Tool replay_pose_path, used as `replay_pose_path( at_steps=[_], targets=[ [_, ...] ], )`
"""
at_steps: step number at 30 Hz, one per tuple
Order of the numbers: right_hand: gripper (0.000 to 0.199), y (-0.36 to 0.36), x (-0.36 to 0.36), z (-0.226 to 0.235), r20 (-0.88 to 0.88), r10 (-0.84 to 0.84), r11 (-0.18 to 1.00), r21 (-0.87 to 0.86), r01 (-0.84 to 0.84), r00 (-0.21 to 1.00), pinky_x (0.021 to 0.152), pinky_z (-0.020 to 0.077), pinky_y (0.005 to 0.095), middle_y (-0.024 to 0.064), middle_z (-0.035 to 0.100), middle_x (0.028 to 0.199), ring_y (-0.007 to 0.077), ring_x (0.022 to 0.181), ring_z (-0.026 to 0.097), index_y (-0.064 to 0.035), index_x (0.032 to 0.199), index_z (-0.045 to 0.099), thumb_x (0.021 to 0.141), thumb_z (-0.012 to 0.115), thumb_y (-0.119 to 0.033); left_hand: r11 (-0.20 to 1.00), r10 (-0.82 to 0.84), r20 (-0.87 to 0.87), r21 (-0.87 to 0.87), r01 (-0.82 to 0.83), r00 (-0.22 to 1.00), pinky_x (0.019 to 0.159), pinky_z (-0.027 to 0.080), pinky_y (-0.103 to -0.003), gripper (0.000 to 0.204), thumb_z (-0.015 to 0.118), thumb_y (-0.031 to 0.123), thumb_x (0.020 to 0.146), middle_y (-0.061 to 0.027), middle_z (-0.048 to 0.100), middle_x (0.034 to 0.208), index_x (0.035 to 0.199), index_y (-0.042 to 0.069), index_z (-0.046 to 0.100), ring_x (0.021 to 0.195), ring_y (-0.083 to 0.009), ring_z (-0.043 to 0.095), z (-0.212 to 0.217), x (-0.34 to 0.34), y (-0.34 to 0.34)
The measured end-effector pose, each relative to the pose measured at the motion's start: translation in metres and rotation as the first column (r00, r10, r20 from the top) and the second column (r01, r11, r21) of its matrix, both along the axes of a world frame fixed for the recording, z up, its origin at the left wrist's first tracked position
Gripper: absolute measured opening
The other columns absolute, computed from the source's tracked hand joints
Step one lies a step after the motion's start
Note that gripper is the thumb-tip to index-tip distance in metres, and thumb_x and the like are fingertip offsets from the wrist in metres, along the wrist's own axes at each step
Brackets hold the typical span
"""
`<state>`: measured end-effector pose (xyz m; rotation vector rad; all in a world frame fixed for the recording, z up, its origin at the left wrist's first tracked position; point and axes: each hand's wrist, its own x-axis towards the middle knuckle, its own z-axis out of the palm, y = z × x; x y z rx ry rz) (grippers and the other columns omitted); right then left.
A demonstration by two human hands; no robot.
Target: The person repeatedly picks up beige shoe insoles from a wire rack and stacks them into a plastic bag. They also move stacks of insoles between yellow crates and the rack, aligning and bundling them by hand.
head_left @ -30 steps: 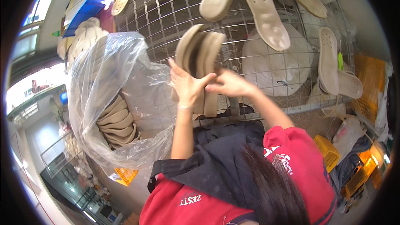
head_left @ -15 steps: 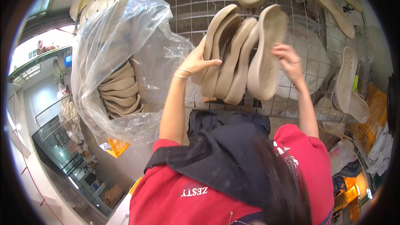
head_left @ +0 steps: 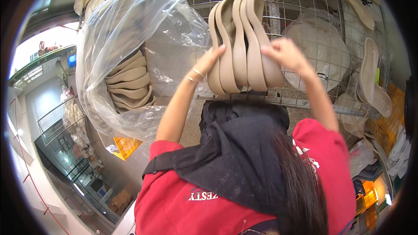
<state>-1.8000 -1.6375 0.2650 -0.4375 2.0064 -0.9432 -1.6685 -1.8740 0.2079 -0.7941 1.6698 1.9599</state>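
A row of several beige shoe soles (head_left: 240, 45) stands on edge over the wire mesh rack, packed closely side by side. My left hand (head_left: 210, 62) grips the row at its left end, thumb lying over the edge of the outer sole. From the other side, my right hand (head_left: 287, 55) holds the rightmost sole, its thumb on the near face and the other fingers partly hidden. Between them, both hands squeeze the soles together. Just left of the row, a large clear plastic bag (head_left: 170, 48) gapes, with more beige soles (head_left: 130, 82) stacked inside.
The wire mesh rack (head_left: 313, 0) spans the area ahead. Single soles lie along its far and right sides, one sole (head_left: 368, 69) at the right edge. A bundle in clear plastic (head_left: 320, 52) shows beneath the mesh. An orange crate (head_left: 127, 147) sits below the bag.
My right hand has come in to the left and now grips the row. The soles are pressed closer together and more upright, and the rightmost has moved left against the others.
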Motion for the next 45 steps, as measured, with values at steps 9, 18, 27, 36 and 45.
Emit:
replay_pose_path(
  at_steps=[9, 18, 27, 36, 45],
  targets=[
    [0.043, -0.031, -0.025, 0.007, -0.476, 0.05, 0.82, -0.483, -0.308, 0.878, 0.09, 0.0427, 0.0314, 0.0097, 0.06, 0.118, 0.018, 0.1, 0.055, 0.0007, 0.128, 0.06, 0.091, 0.052, -0.021, 0.891, 0.453, -0.326, 0.185, -0.415, 0.829, 0.105, 0.039, -0.036, 0.07, 0.04, -0.009, 0.068, -0.0091, 0.05, 0.134, 0.137, 0.004, 0.043, 0.122, -0.0234, 0.049, 0.057, 0.061, -0.039],
    [0.068, -0.052, 0.013, -0.066, 0.238, -0.093, 0.98, -0.148, 0.13, 0.967, 0.097, 0.0434, 0.033, 0.014, 0.061, 0.125, 0.0204, 0.112, 0.057, 0.0014, 0.131, 0.055, 0.092, 0.055, -0.054, 0.944, 0.246, -0.059, 0.24, -0.226, 0.967, 0.095, 0.049, -0.042, 0.052, 0.057, 0.03, 0.098, -0.0099, 0.047, 0.137, 0.141, 0.007, 0.038, 0.122, -0.0223, 0.053, -0.031, 0.089, -0.019],
    [0.073, -0.03, 0.061, -0.008, 0.034, -0.246, 0.903, -0.355, 0.242, 0.969, 0.1, 0.0425, 0.0339, 0.0133, 0.062, 0.124, 0.0185, 0.115, 0.056, 0.0015, 0.132, 0.051, 0.071, 0.081, -0.024, 0.907, 0.407, -0.369, 0.273, -0.321, 0.836, 0.098, 0.046, -0.047, 0.075, 0.07, 0.023, 0.09, -0.0118, 0.039, 0.143, 0.147, 0.013, 0.022, 0.126, -0.0242, 0.047, 0.017, 0.074, 0.002],
    [0.073, 0.017, 0.071, 0.004, 0.051, -0.322, 0.938, -0.12, 0.326, 0.945, 0.097, 0.0449, 0.0364, 0.0178, 0.064, 0.121, 0.0252, 0.112, 0.061, -0.0024, 0.135, 0.051, 0.082, 0.069, -0.05, 0.892, 0.268, 0.069, 0.358, -0.274, 0.961, 0.1, 0.047, -0.045, 0.071, 0.056, 0.053, 0.094, -0.0132, 0.051, 0.135, 0.139, 0.001, 0.04, 0.119, -0.0272, 0.055, -0.006, 0.092, 0.037],
    [0.122, 0.063, 0.104, 0.013, -0.343, 0.027, 0.96, 0.269, 0.071, 0.939, 0.113, 0.0261, 0.0512, 0.0234, 0.038, 0.147, 0.036, 0.139, 0.034, 0.0007, 0.149, 0.023, 0.058, 0.087, -0.048, 0.583, -0.223, -0.211, -0.812, -0.044, 0.952, 0.098, 0.048, -0.041, 0.08, 0.079, 0.024, 0.08, -0.0278, 0.05, 0.131, 0.138, -0.01, 0.035, 0.118, -0.0325, 0.055, -0.012, 0.048, -0.034]
  ],
)
